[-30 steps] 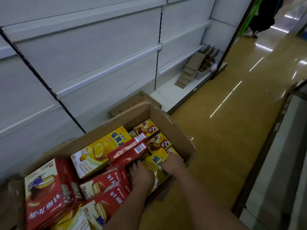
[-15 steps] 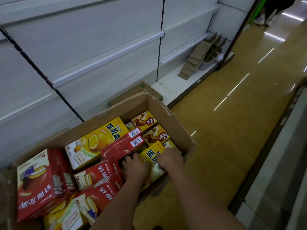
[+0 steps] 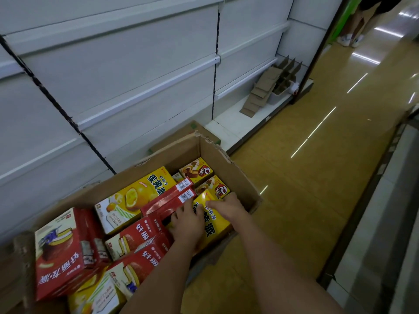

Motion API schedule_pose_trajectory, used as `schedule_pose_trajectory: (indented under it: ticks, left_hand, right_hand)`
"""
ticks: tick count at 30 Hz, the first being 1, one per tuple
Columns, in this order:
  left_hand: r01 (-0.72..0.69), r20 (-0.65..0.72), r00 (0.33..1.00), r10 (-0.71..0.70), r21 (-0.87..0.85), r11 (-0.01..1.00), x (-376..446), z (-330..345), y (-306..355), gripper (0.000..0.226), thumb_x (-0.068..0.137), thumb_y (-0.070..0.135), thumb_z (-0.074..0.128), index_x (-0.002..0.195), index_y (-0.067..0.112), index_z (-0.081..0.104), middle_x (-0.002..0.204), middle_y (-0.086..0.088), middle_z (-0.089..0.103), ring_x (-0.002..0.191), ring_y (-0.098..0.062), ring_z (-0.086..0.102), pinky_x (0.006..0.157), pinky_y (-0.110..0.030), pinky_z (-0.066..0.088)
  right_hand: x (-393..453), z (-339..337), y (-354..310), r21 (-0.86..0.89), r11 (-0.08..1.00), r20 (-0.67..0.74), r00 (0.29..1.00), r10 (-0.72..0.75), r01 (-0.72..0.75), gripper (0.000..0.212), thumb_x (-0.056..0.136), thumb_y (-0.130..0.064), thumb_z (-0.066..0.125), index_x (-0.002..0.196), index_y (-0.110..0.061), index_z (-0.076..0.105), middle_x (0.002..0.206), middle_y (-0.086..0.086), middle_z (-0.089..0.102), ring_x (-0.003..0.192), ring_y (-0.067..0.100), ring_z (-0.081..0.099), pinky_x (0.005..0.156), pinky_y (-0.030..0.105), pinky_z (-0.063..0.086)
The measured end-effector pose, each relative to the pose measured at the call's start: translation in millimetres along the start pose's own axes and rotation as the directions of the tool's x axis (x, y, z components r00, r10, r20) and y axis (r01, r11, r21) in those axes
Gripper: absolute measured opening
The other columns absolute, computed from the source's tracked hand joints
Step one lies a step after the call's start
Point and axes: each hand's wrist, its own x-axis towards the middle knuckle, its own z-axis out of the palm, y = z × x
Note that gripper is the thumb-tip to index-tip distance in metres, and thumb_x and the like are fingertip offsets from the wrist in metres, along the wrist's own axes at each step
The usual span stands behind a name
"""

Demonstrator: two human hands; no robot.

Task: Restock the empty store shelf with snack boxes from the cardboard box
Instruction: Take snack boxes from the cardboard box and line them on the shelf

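Where the tan shop floor [image 3: 306, 200] runs along the white store shelf [image 3: 136, 64], a cardboard box [image 3: 229, 168] stands open against the shelf's bottom level, its far rim touching a second, flattened carton [image 3: 181, 135]. Inside lie snack boxes: a large yellow box [image 3: 133, 198], narrow red boxes [image 3: 167, 200] set on edge, two small yellow boxes [image 3: 196, 169] at the far corner, and more red boxes [image 3: 61, 250] toward the near left. Both hands are on one yellow snack box [image 3: 215, 225] at the box's right wall: the left hand [image 3: 187, 223] grips its left side with curled fingers, the right hand [image 3: 227, 206] curls over its far end. Folded cardboard dividers [image 3: 269, 85] lean on the base shelf farther along. To the right, the aisle lies open between the shelf and a grey fixture [image 3: 385, 223]; a person's shoes [image 3: 350, 39] show at its far end.
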Motion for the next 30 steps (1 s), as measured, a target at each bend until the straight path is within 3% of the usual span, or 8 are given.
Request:
schedule_pose_trajectory:
  ticks: [7, 12, 17, 20, 22, 24, 28, 30]
  left_hand:
    - [-0.257, 0.043, 0.963, 0.265, -0.136, 0.957, -16, -15, 28, 0.045, 0.102, 0.031, 0.037, 0.146, 0.024, 0.034, 0.152, -0.013, 0.025, 0.139, -0.028, 0.029, 0.112, -0.038, 0.026]
    - [-0.29, 0.242, 0.903, 0.356, -0.267, 0.919, -44, -28, 49, 0.051, 0.092, 0.055, 0.039, 0.141, 0.039, 0.039, 0.15, 0.001, 0.035, 0.133, -0.021, 0.037, 0.11, -0.046, 0.033]
    - [-0.408, 0.443, 0.742, 0.503, -0.297, 0.863, -67, -49, 60, 0.08, 0.081, 0.054, 0.065, 0.147, 0.033, 0.025, 0.142, 0.007, 0.038, 0.127, -0.013, 0.04, 0.107, -0.032, 0.036]
    - [-0.681, 0.321, 0.71, 0.626, 0.088, 0.727, -75, -51, 61, 0.106, 0.065, 0.052, 0.079, 0.148, 0.029, 0.017, 0.146, 0.004, 0.035, 0.13, -0.016, 0.04, 0.106, -0.037, 0.038]
    - [-0.739, 0.166, 0.673, 0.721, 0.197, 0.645, -79, -49, 61, 0.093, 0.069, 0.046, 0.076, 0.143, 0.024, 0.023, 0.139, 0.002, 0.042, 0.121, -0.016, 0.047, 0.098, -0.034, 0.043]
    - [-0.706, 0.059, 0.708, 0.704, 0.072, 0.704, -84, -54, 63, 0.076, 0.069, 0.044, 0.073, 0.131, 0.026, 0.032, 0.119, 0.004, 0.053, 0.102, -0.013, 0.056, 0.083, -0.035, 0.05]
    - [-0.548, -0.037, 0.826, 0.563, -0.294, 0.783, -89, -75, 74, 0.059, 0.065, 0.041, 0.078, 0.106, 0.029, 0.037, 0.097, 0.005, 0.054, 0.086, -0.014, 0.056, 0.07, -0.035, 0.047]
    - [-0.503, -0.043, 0.845, 0.533, -0.4, 0.766, -89, -88, 80, 0.05, 0.068, 0.03, 0.077, 0.103, 0.027, 0.041, 0.1, 0.002, 0.054, 0.091, -0.019, 0.055, 0.074, -0.035, 0.045]
  right_hand:
    - [-24, -25, -16, -0.061, 0.995, -0.129, 0.988, -0.082, 0.075, 0.088, 0.08, -0.049, 0.062, 0.151, -0.023, 0.016, 0.15, 0.01, 0.032, 0.135, 0.034, 0.035, 0.109, 0.046, 0.033]
    - [-48, -51, -21, -0.024, 0.999, -0.348, 0.936, -0.047, 0.041, 0.076, 0.082, -0.048, 0.058, 0.145, -0.016, 0.029, 0.141, 0.013, 0.043, 0.126, 0.035, 0.044, 0.101, 0.041, 0.04]
    - [-76, -69, -22, 0.231, 0.973, -0.438, 0.892, 0.108, -0.005, 0.074, 0.069, -0.047, 0.066, 0.128, -0.007, 0.043, 0.123, 0.017, 0.054, 0.11, 0.036, 0.055, 0.092, 0.042, 0.049]
    - [-92, -70, -23, 0.368, 0.93, -0.455, 0.875, 0.168, 0.012, 0.087, 0.05, -0.053, 0.062, 0.122, -0.007, 0.047, 0.113, 0.018, 0.057, 0.101, 0.038, 0.058, 0.088, 0.047, 0.051]
    - [-96, -70, -26, 0.401, 0.916, -0.451, 0.875, 0.177, 0.022, 0.09, 0.059, -0.063, 0.059, 0.129, -0.009, 0.043, 0.12, 0.018, 0.055, 0.107, 0.039, 0.056, 0.091, 0.046, 0.05]
    - [-105, -72, -31, 0.44, 0.895, -0.435, 0.888, 0.147, 0.067, 0.085, 0.073, -0.075, 0.049, 0.131, -0.011, 0.045, 0.122, 0.016, 0.058, 0.108, 0.036, 0.058, 0.09, 0.045, 0.05]
    - [-129, -71, -24, 0.534, 0.798, -0.485, 0.874, 0.018, 0.28, 0.057, 0.097, -0.052, 0.036, 0.109, -0.002, 0.06, 0.083, 0.011, 0.057, 0.057, 0.019, 0.051, 0.052, 0.024, 0.041]
    - [-139, -65, -15, 0.461, 0.832, -0.514, 0.857, -0.032, 0.308, 0.051, 0.098, -0.047, 0.037, 0.121, -0.007, 0.058, 0.101, 0.013, 0.06, 0.078, 0.021, 0.058, 0.066, 0.028, 0.046]
